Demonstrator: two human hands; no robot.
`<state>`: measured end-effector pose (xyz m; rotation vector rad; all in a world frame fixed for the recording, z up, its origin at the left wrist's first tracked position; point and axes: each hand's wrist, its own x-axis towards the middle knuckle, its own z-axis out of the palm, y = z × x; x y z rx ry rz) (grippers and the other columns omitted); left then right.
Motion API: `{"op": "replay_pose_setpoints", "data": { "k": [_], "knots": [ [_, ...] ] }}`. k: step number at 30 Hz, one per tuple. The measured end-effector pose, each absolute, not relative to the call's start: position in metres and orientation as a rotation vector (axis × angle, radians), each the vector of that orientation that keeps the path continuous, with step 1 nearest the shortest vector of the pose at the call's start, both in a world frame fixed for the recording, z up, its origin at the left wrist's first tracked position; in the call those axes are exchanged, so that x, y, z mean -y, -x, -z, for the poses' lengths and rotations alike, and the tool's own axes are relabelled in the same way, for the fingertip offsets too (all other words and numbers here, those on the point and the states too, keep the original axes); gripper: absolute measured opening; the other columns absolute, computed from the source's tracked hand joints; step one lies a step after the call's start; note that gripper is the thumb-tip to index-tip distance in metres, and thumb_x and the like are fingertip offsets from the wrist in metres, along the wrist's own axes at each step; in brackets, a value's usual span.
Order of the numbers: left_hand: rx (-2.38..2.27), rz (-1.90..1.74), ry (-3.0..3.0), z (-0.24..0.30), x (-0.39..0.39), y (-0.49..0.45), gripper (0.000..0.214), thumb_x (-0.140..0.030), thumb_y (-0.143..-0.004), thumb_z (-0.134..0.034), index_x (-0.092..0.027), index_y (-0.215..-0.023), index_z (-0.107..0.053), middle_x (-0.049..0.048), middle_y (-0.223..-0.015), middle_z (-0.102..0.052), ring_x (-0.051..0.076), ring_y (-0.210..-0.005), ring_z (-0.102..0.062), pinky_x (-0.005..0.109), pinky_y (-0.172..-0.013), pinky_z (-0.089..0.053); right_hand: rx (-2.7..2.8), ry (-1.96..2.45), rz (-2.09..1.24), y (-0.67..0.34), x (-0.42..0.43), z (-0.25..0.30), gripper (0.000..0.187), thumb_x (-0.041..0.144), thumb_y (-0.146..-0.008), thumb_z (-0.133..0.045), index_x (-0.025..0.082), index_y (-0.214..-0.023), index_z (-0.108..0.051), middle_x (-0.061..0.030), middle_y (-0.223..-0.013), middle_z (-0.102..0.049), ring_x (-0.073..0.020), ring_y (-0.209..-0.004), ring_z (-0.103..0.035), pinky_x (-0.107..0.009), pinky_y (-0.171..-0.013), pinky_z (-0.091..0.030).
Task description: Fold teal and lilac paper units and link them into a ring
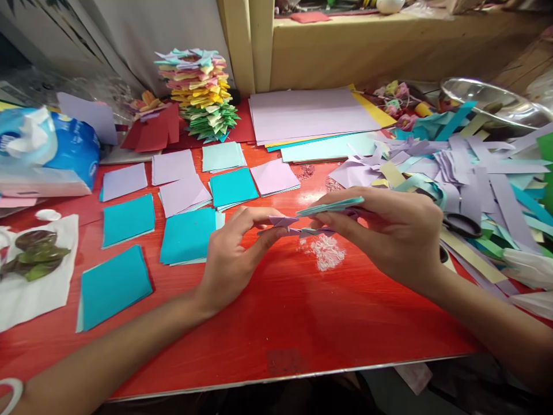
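Note:
Between both hands, above the red table (276,323), is a small chain of folded paper pieces (317,231) in purple and pale blue. My left hand (237,253) pinches its left end, a purple folded piece (283,221), between thumb and fingers. At the other end my right hand (384,236) is closed on a pale blue folded piece (330,206), its fingers hiding part of the chain. Left of my left hand lies a stack of teal paper squares (188,236). A whitish worn patch (327,252) shows on the tabletop under the chain.
Several stacks of teal and lilac squares (280,176) cover the left and middle. A layered folded-paper tower (199,95) stands at the back, beside large lilac sheets (306,115). Paper strips (470,173), black-handled scissors (462,225) and a metal bowl (496,95) crowd the right.

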<state>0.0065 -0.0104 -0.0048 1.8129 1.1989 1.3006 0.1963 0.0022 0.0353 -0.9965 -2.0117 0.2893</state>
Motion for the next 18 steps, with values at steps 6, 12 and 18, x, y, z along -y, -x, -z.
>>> {"op": "replay_pose_setpoints", "data": {
  "k": [6,12,18],
  "knots": [
    [-1.182,-1.352,-1.858,0.0037,0.0126,-0.0063,0.01,-0.019,-0.08,-0.061,-0.025,-0.088,-0.062,-0.0033,-0.085,-0.066,0.01,-0.077,-0.061,0.022,-0.069,-0.05,2.106,0.891,-0.127,-0.1963,0.0019,-0.0363,0.01,0.014,-0.079,-0.061,0.022,-0.083,-0.065,0.0029,-0.072,-0.069,-0.0075,-0.058,-0.061,-0.018,-0.051,-0.046],
    [-1.171,-1.381,-1.899,0.0042,0.0134,-0.0063,0.011,-0.019,-0.079,-0.062,-0.025,-0.087,-0.062,-0.004,-0.082,-0.066,0.01,-0.074,-0.06,0.022,-0.066,-0.05,2.152,0.852,-0.014,-0.1956,0.004,-0.0373,0.011,0.011,-0.079,-0.06,0.021,-0.083,-0.064,0.0033,-0.072,-0.07,-0.0066,-0.059,-0.062,-0.016,-0.054,-0.047],
    [-1.158,-1.396,-1.902,0.004,0.0139,-0.0063,0.012,-0.018,-0.079,-0.062,-0.025,-0.088,-0.063,-0.0027,-0.083,-0.066,0.01,-0.072,-0.061,0.023,-0.065,-0.051,2.145,0.87,0.038,-0.1944,0.0041,-0.0375,0.011,0.01,-0.078,-0.061,0.021,-0.081,-0.063,0.0044,-0.069,-0.069,-0.0047,-0.052,-0.059,-0.015,-0.049,-0.046]
  ]
}}
